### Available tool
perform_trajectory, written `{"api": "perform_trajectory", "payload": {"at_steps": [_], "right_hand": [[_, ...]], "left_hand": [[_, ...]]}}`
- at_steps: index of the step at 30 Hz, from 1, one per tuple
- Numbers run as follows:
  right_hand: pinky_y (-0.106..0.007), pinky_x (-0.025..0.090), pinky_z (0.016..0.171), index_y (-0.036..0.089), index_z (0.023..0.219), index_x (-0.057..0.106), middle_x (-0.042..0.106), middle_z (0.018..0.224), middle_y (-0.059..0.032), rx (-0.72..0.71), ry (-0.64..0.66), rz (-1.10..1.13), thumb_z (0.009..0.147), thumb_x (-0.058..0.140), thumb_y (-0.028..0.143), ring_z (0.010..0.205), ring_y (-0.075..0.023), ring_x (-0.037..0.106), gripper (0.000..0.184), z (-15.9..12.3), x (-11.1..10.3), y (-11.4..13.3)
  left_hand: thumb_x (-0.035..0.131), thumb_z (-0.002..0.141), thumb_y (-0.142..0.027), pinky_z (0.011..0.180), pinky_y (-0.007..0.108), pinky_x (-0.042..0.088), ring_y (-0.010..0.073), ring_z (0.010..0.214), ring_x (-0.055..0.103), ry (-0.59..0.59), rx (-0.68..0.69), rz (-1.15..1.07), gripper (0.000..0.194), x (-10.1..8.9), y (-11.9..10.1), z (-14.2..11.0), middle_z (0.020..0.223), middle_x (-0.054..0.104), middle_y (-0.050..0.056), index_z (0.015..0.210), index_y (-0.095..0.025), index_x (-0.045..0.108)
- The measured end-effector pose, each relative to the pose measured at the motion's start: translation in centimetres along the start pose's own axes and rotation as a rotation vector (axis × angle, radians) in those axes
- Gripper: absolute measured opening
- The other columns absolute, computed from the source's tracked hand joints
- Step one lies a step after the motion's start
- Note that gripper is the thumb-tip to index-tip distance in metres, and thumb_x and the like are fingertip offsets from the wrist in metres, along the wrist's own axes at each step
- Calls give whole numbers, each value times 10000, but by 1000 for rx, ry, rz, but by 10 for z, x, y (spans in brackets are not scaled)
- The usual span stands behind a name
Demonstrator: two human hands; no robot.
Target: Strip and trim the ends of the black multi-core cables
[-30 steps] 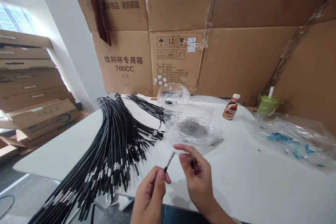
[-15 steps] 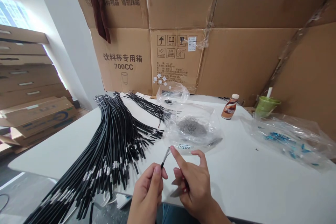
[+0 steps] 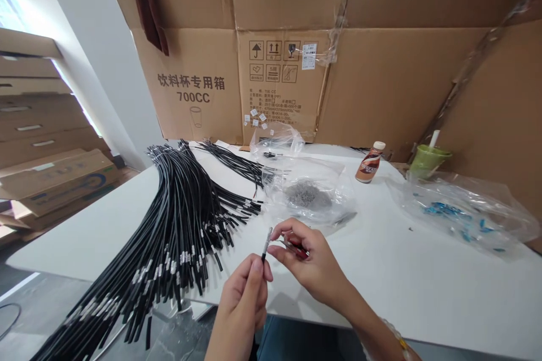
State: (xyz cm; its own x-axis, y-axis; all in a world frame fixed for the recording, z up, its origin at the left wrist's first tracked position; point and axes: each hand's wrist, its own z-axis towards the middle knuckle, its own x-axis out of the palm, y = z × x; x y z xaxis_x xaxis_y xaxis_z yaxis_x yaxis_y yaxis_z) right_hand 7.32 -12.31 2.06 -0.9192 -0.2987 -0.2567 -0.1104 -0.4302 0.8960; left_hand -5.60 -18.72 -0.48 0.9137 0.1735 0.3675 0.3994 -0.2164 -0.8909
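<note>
My left hand [image 3: 246, 287] is closed around a black cable, pinching it between thumb and fingers. The cable's silvery, foil-like end [image 3: 267, 238] points up out of the grip. Close beside that end, on its right, is my right hand [image 3: 311, 251], with thumb and index finger bent toward it; I cannot tell if the fingertips touch it. Tucked in the right palm are small red-handled scissors [image 3: 300, 250], their blades mostly hidden by the fingers. To the left lies a large bundle of black cables [image 3: 178, 220] with silvery ends.
Behind my hands lies a clear plastic bag [image 3: 308, 194] of small grey parts. A brown bottle [image 3: 370, 163] and a green cup [image 3: 428, 161] stand farther right, near a bag with blue pieces [image 3: 453, 214]. A tall cardboard box wall [image 3: 279, 0] borders the white table [image 3: 402, 282].
My right hand has turned, its raised index finger now bent toward the thumb beside the cable end. The scissors have swung up into the palm. The camera view has tilted down slightly.
</note>
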Motion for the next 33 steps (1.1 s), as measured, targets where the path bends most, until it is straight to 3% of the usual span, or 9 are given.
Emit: {"api": "perform_trajectory", "payload": {"at_steps": [8, 11, 15, 18, 21, 24, 26, 29, 33], "right_hand": [[-317, 397, 716, 216, 838, 615, 602, 656, 7, -75, 83, -240, 854, 577, 221, 669, -158, 461, 42, 6, -7, -5], [-383, 413, 830, 212, 801, 610, 569, 627, 19, -59, 115, -116, 836, 591, 224, 632, -148, 439, 41, 4, -2, -6], [-442, 297, 1033, 213, 733, 582, 388, 514, 107, 4, 119, 148, 839, 631, 266, 487, -79, 306, 129, -2, 6, -12], [-354, 413, 796, 204, 699, 586, 356, 518, 98, 91, 67, 265, 814, 677, 335, 496, -81, 281, 196, -3, 6, -15], [-253, 296, 529, 187, 777, 630, 271, 514, 102, 150, 54, 295, 764, 729, 347, 499, -81, 247, 188, -1, 4, -12], [-235, 222, 481, 167, 937, 681, 240, 519, 110, 204, 53, 233, 719, 767, 342, 493, -75, 223, 292, 0, 4, -8], [-237, 281, 495, 160, 923, 717, 246, 523, 104, 187, 8, 131, 717, 765, 350, 499, -77, 228, 284, -2, 8, -9], [-337, 466, 715, 178, 878, 758, 254, 497, 104, 70, -112, 9, 765, 710, 364, 482, -83, 240, 223, -8, 17, -14], [-474, 416, 997, 206, 736, 730, 388, 469, 88, 17, -224, -48, 809, 636, 324, 456, -88, 299, 168, -15, 28, -17]], "left_hand": [[719, 685, -648, 405, 135, 107, 23, 455, 55, 13, -54, -81, 516, 7, 0, -1, 507, 221, -126, 743, -190, 490], [797, 589, -630, 393, 137, 110, 19, 454, 51, -32, -48, -133, 561, 11, -3, -4, 493, 214, -133, 697, -187, 471], [805, 599, -603, 381, 137, 117, 14, 443, 49, -23, -76, -174, 558, 12, -5, -5, 483, 219, -136, 666, -187, 440], [796, 632, -581, 381, 132, 115, 16, 443, 55, 6, -97, -202, 532, 11, -5, -4, 485, 226, -136, 683, -187, 443], [843, 570, -557, 363, 131, 107, 13, 436, 47, -8, -125, -225, 554, 11, -6, -2, 474, 220, -144, 684, -189, 445], [836, 549, -599, 353, 126, 119, 9, 431, 46, -30, -147, -226, 574, 13, -7, 0, 468, 239, -146, 699, -183, 471], [841, 504, -627, 348, 124, 125, 6, 425, 50, -49, -152, -223, 608, 14, -8, 0, 461, 248, -149, 703, -181, 478], [854, 463, -631, 344, 123, 125, 6, 423, 56, -81, -138, -219, 634, 15, -7, 1, 462, 253, -150, 706, -185, 476], [811, 561, -634, 361, 119, 150, 16, 438, 76, -88, -64, -164, 580, 14, 1, 2, 498, 255, -137, 722, -191, 473]]}}
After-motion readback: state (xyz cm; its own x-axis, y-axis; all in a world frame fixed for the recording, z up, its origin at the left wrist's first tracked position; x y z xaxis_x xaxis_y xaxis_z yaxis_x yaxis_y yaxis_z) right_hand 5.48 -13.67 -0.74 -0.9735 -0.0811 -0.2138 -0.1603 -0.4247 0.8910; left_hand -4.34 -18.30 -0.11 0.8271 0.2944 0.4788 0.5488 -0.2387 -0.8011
